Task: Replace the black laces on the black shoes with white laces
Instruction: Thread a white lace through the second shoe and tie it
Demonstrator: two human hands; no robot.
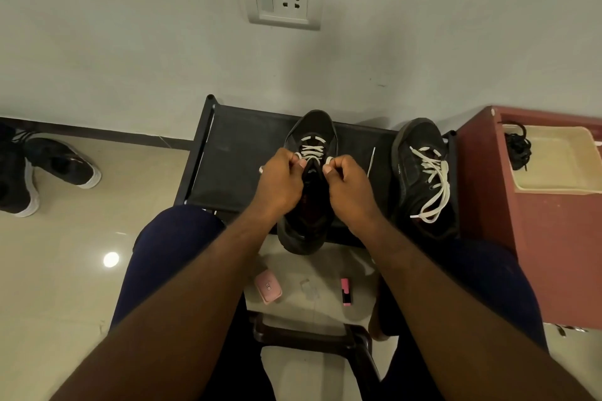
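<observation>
Two black shoes stand on a low black rack (pixel 241 153). The middle shoe (pixel 303 231) carries a white lace (pixel 312 147) crossed through its front eyelets. My left hand (pixel 280 179) pinches one end of that lace on the shoe's left side. My right hand (pixel 348 184) pinches the other end on the right side. The second shoe (pixel 411 172) stands to the right, fully threaded with a white lace (pixel 433 182) whose ends hang loose. A bundle of black laces (pixel 518 145) lies in a cream tray (pixel 560 179).
The tray rests on a reddish cabinet (pixel 553 254) right of the rack. Another pair of dark shoes with white soles (pixel 62 166) lies on the tiled floor at left. A pink case (pixel 267 286) and a pink marker (pixel 346 291) lie on the floor between my knees.
</observation>
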